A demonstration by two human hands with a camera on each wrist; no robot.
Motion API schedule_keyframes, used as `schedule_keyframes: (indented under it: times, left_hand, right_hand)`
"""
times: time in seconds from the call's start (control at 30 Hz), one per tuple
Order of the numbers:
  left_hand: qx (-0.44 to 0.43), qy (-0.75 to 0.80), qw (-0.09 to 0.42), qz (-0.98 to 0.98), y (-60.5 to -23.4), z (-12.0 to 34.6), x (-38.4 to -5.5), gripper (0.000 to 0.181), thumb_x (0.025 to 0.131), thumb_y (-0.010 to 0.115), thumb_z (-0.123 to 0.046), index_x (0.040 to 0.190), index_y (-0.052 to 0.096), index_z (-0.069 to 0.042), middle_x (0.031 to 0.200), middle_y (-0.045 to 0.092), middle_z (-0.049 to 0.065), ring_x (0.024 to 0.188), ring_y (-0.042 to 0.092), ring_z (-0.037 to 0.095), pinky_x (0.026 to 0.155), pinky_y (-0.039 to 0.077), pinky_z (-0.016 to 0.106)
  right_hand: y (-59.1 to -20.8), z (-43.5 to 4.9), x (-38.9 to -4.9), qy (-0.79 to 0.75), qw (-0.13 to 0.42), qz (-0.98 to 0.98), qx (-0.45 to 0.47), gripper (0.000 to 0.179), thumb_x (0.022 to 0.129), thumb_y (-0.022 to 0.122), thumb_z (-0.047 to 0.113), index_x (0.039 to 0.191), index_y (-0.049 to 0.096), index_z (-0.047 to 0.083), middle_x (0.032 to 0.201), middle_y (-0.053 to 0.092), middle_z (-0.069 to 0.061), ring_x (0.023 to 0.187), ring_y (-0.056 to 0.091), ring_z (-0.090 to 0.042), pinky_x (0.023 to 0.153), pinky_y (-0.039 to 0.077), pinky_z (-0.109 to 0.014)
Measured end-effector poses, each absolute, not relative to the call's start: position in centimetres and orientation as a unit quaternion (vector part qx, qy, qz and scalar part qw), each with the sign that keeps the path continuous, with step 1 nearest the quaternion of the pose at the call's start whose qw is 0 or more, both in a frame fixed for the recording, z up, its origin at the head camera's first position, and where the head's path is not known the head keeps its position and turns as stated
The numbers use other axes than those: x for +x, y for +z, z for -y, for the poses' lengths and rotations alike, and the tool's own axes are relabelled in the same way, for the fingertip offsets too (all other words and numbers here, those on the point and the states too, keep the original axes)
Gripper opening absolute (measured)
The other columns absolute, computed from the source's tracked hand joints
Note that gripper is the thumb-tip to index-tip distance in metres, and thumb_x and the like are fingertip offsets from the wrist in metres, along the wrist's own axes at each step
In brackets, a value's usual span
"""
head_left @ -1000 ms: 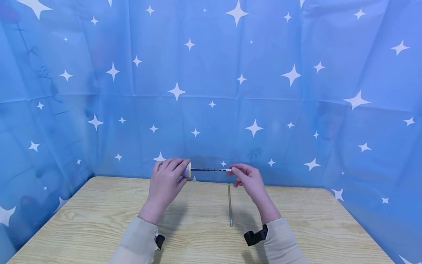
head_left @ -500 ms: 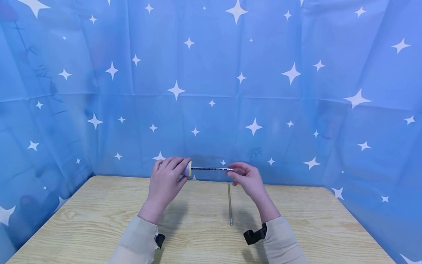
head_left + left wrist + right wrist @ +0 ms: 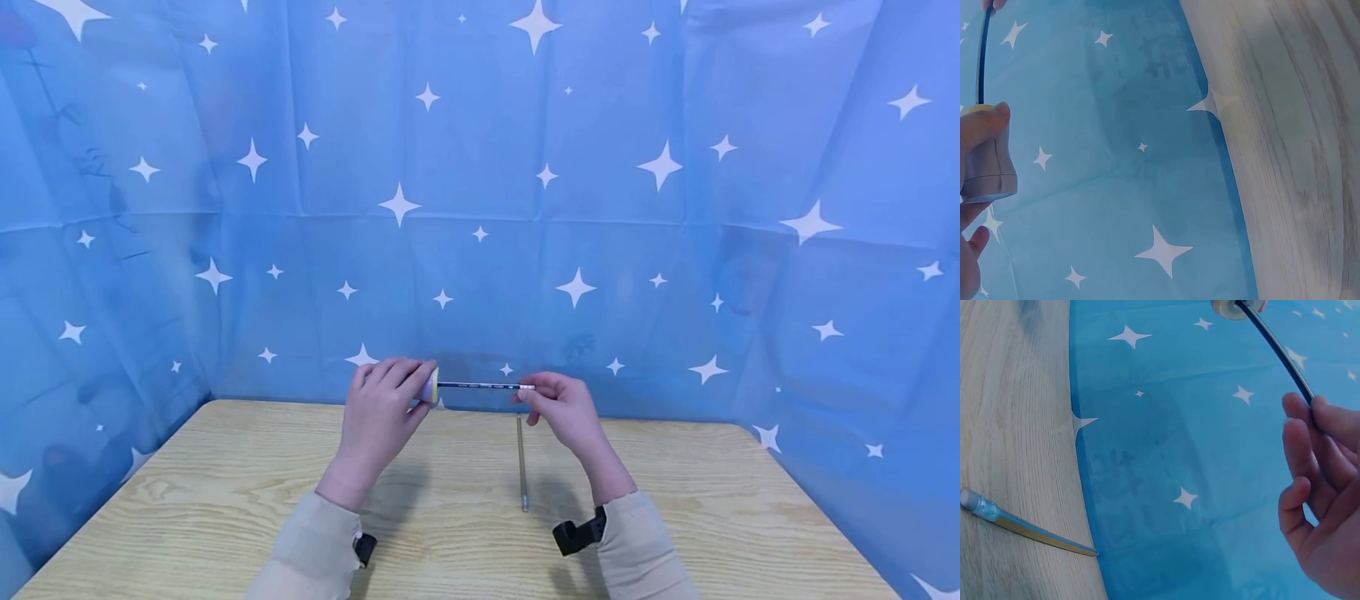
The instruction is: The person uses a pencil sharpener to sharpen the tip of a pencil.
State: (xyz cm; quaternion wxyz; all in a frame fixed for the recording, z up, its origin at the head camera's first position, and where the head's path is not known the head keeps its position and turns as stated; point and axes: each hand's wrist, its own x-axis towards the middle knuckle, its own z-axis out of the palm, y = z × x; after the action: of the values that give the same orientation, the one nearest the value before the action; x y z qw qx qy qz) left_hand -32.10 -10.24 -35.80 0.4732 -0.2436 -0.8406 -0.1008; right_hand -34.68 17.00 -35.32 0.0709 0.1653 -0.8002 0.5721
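In the head view my left hand (image 3: pixel 377 421) grips a small pale purple pencil sharpener (image 3: pixel 991 164) with a yellow end, held sideways above the table's far edge. A dark pencil (image 3: pixel 476 385) with printed lettering runs level from that yellow end toward the right. Its tip is hidden inside the sharpener. My right hand (image 3: pixel 570 417) pinches the pencil near its far end between thumb and fingers, as the right wrist view also shows. Below, a gold-coloured pencil (image 3: pixel 522 467) with an eraser (image 3: pixel 969 499) lies on the table, touched by neither hand.
The wood-grain table (image 3: pixel 225 492) ends at a blue curtain (image 3: pixel 480 167) with white stars, which hangs behind and at both sides. A black camera mount (image 3: pixel 577 537) sits on the right wrist and another (image 3: pixel 364 549) on the left.
My right thumb and fingertips have shifted slightly on the pencil, and a bit more of its end now shows past them. The left hand and sharpener stay nearly still.
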Motion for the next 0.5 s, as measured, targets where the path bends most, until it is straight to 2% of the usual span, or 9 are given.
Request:
schedule_keyframes:
  times: [0.13, 0.37, 0.5]
  left_hand:
    - [-0.245, -0.101, 0.485, 0.833, -35.92, 10.22, -32.21, 0.051, 0.071, 0.087, -0.018, 0.118, 0.070, -0.015, 0.110, 0.068, 0.005, 0.104, 0.060, 0.028, 0.085, 0.043, 0.047]
    - [-0.245, -0.106, 0.488, 0.831, -35.94, 10.21, -32.25, 0.051, 0.071, 0.087, -0.018, 0.119, 0.070, -0.014, 0.111, 0.068, 0.005, 0.107, 0.059, 0.028, 0.086, 0.043, 0.048]
    - [-0.247, -0.108, 0.486, 0.831, -35.91, 10.17, -32.23, 0.052, 0.071, 0.087, -0.017, 0.120, 0.070, -0.014, 0.112, 0.067, 0.005, 0.108, 0.058, 0.028, 0.087, 0.043, 0.048]
  right_hand:
    - [-35.35, -16.90, -34.65, 0.566, 0.075, 0.804, 0.167, 0.025, 0.094, 0.064, 0.017, 0.114, 0.068, 0.001, 0.095, 0.072, -0.016, 0.065, 0.062, -0.030, 0.052, 0.038, -0.030]
    - [-35.48, -16.78, -34.72, 0.565, 0.077, 0.803, 0.171, 0.025, 0.095, 0.064, 0.017, 0.113, 0.068, 0.001, 0.094, 0.072, -0.017, 0.069, 0.062, -0.041, 0.060, 0.043, -0.031]
    - [-35.60, -16.82, -34.84, 0.568, 0.075, 0.803, 0.163, 0.026, 0.094, 0.064, 0.018, 0.113, 0.068, 0.001, 0.093, 0.073, -0.014, 0.067, 0.063, -0.036, 0.060, 0.044, -0.031]
